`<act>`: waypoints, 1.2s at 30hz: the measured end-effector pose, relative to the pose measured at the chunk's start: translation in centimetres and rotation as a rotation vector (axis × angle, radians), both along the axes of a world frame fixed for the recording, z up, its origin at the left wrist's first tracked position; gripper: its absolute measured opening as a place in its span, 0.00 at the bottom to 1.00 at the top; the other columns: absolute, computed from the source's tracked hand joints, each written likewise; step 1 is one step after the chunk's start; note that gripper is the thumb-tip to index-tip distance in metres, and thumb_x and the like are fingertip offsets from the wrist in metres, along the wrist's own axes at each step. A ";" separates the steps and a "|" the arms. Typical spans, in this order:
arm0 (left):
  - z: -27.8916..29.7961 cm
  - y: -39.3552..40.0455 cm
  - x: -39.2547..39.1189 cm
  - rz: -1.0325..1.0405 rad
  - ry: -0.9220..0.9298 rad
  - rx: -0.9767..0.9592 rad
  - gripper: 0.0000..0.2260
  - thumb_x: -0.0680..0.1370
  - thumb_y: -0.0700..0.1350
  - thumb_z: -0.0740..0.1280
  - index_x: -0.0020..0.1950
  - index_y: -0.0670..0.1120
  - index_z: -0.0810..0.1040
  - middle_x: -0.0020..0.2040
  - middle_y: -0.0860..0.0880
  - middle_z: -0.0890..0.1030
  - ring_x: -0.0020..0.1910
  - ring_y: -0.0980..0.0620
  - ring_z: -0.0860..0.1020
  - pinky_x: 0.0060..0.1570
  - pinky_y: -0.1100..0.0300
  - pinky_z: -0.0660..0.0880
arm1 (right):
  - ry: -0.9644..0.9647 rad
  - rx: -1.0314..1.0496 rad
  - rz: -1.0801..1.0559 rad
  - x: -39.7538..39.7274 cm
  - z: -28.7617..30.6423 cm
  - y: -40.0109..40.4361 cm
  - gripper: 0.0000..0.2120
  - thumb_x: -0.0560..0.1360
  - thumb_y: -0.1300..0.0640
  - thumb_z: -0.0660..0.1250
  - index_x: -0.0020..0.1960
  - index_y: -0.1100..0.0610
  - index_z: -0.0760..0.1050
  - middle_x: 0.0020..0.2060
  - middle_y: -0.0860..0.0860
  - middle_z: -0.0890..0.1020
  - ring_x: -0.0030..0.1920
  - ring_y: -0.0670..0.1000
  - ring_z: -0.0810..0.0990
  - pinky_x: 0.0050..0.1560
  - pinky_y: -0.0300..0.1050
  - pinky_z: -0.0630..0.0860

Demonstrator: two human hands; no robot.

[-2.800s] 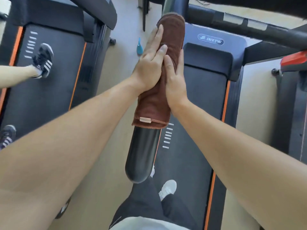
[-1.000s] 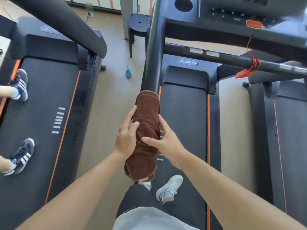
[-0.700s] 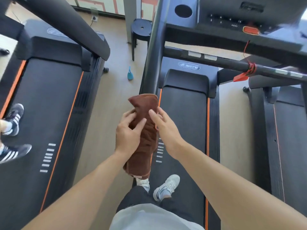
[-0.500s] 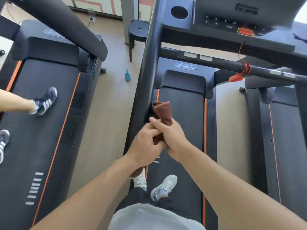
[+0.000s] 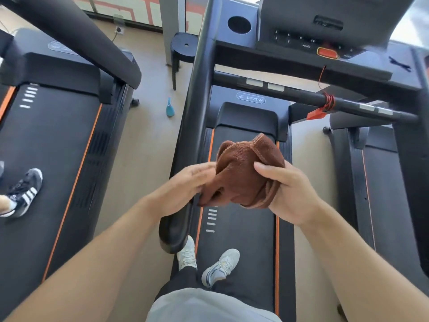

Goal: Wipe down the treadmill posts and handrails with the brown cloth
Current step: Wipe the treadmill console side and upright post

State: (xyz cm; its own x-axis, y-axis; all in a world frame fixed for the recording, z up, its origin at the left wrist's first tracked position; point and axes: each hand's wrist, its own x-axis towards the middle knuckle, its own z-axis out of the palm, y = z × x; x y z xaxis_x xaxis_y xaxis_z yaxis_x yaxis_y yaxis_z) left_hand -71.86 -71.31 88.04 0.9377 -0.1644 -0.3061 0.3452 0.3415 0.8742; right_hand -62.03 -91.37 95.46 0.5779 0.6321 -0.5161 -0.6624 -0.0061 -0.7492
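Observation:
The brown cloth (image 5: 246, 173) is bunched in the air above the treadmill belt (image 5: 241, 240), off the rail. My right hand (image 5: 287, 189) grips its right side. My left hand (image 5: 183, 189), blurred by motion, touches the cloth's left edge with fingers extended; whether it grips is unclear. The black left handrail (image 5: 185, 145) runs from the console down to its rounded end beside my left hand. The front crossbar (image 5: 301, 94) carries a red cord and clip. The right post (image 5: 415, 159) stands at the frame's right edge.
A second treadmill (image 5: 58, 145) lies to the left, with another person's striped shoe (image 5: 23, 194) on its belt. A blue spray bottle (image 5: 170, 109) sits on the floor between the machines, a black stool (image 5: 183, 47) behind it. The console (image 5: 325, 31) is overhead. My own shoes (image 5: 209, 263) stand on the belt.
The cloth has come off the left handrail, which now shows bare, and moved right over the belt. My right hand holds it bunched; my left hand has loosened.

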 end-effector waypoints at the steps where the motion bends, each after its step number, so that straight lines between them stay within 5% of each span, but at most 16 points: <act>1: 0.2 0.0 -0.4 0.040 0.025 -0.022 0.34 0.73 0.62 0.75 0.61 0.33 0.76 0.55 0.40 0.81 0.53 0.44 0.80 0.57 0.52 0.76 | -0.007 0.020 0.043 0.2 0.4 -0.3 0.25 0.72 0.64 0.69 0.68 0.66 0.76 0.64 0.67 0.80 0.63 0.65 0.81 0.61 0.62 0.79; 4: 1.7 0.6 -2.0 0.225 0.039 -0.122 0.39 0.65 0.57 0.82 0.52 0.26 0.69 0.47 0.39 0.73 0.41 0.47 0.73 0.41 0.58 0.73 | -0.010 0.079 0.155 0.5 1.3 -0.5 0.25 0.66 0.72 0.64 0.60 0.60 0.84 0.59 0.63 0.83 0.59 0.63 0.83 0.58 0.58 0.81; 9: 7.0 3.6 -3.1 0.350 0.065 -0.082 0.11 0.75 0.47 0.73 0.36 0.45 0.76 0.36 0.44 0.74 0.30 0.54 0.74 0.28 0.65 0.71 | 0.015 -0.057 0.223 0.2 2.0 1.1 0.28 0.57 0.73 0.56 0.48 0.58 0.86 0.47 0.61 0.82 0.43 0.61 0.84 0.43 0.51 0.83; 11: 8.2 5.0 -1.9 0.385 0.055 0.222 0.13 0.78 0.49 0.72 0.34 0.49 0.78 0.33 0.51 0.76 0.29 0.57 0.73 0.31 0.64 0.70 | 0.006 -0.122 0.222 0.8 1.8 2.5 0.27 0.61 0.74 0.56 0.51 0.59 0.85 0.45 0.60 0.81 0.39 0.59 0.83 0.38 0.48 0.83; 13: 7.4 7.0 0.2 0.497 0.086 0.704 0.13 0.79 0.55 0.71 0.39 0.50 0.77 0.34 0.56 0.76 0.33 0.57 0.73 0.36 0.60 0.70 | -0.144 -0.260 0.122 2.1 0.2 4.4 0.28 0.70 0.76 0.56 0.61 0.58 0.82 0.49 0.55 0.85 0.45 0.57 0.85 0.43 0.48 0.83; 15: 5.4 9.3 2.0 0.584 0.220 1.086 0.19 0.77 0.61 0.71 0.56 0.48 0.75 0.52 0.52 0.79 0.52 0.51 0.76 0.53 0.54 0.74 | -0.423 -0.552 0.042 3.1 -2.2 5.8 0.29 0.77 0.71 0.59 0.74 0.52 0.72 0.63 0.48 0.82 0.54 0.50 0.84 0.49 0.43 0.80; 17: 3.0 10.7 2.7 0.624 0.289 1.196 0.30 0.77 0.60 0.70 0.73 0.47 0.66 0.72 0.46 0.70 0.70 0.43 0.68 0.70 0.46 0.66 | -0.598 -0.765 0.123 2.9 -4.5 6.6 0.33 0.79 0.68 0.58 0.81 0.47 0.60 0.76 0.45 0.70 0.52 0.36 0.80 0.46 0.38 0.79; 19: 1.0 10.4 2.3 0.652 0.327 1.113 0.31 0.79 0.55 0.69 0.78 0.47 0.62 0.77 0.44 0.65 0.75 0.42 0.64 0.74 0.47 0.61 | -0.649 -0.787 0.275 1.3 -6.9 6.9 0.35 0.80 0.67 0.57 0.83 0.46 0.56 0.80 0.44 0.63 0.66 0.37 0.76 0.60 0.45 0.79; 22: -1.9 6.9 0.3 0.572 0.420 0.918 0.25 0.82 0.51 0.66 0.78 0.48 0.65 0.75 0.44 0.67 0.75 0.44 0.66 0.72 0.51 0.62 | -0.630 -0.630 0.331 -1.9 -9.6 8.2 0.31 0.84 0.58 0.62 0.83 0.46 0.55 0.81 0.44 0.62 0.79 0.45 0.62 0.79 0.51 0.63; 25: -3.5 2.7 -0.9 0.437 0.486 0.710 0.23 0.85 0.55 0.58 0.80 0.54 0.63 0.77 0.49 0.69 0.76 0.46 0.67 0.72 0.56 0.61 | -0.507 -0.499 0.241 -3.7 -10.9 10.2 0.33 0.85 0.46 0.61 0.84 0.44 0.47 0.82 0.43 0.58 0.81 0.43 0.57 0.82 0.51 0.56; 29: -4.4 1.8 0.1 0.456 0.440 0.661 0.23 0.86 0.58 0.50 0.83 0.59 0.56 0.80 0.54 0.64 0.78 0.48 0.64 0.76 0.54 0.58 | -0.464 -0.519 0.151 -4.0 -11.8 13.1 0.36 0.81 0.35 0.54 0.81 0.36 0.36 0.84 0.45 0.52 0.82 0.47 0.54 0.82 0.53 0.54; 36: -5.2 4.4 6.0 0.431 0.304 0.748 0.25 0.87 0.56 0.50 0.84 0.53 0.52 0.82 0.51 0.60 0.80 0.51 0.60 0.77 0.56 0.54 | -0.332 -0.561 0.037 0.6 -13.0 16.0 0.31 0.83 0.34 0.52 0.81 0.32 0.39 0.81 0.46 0.62 0.79 0.51 0.64 0.79 0.56 0.62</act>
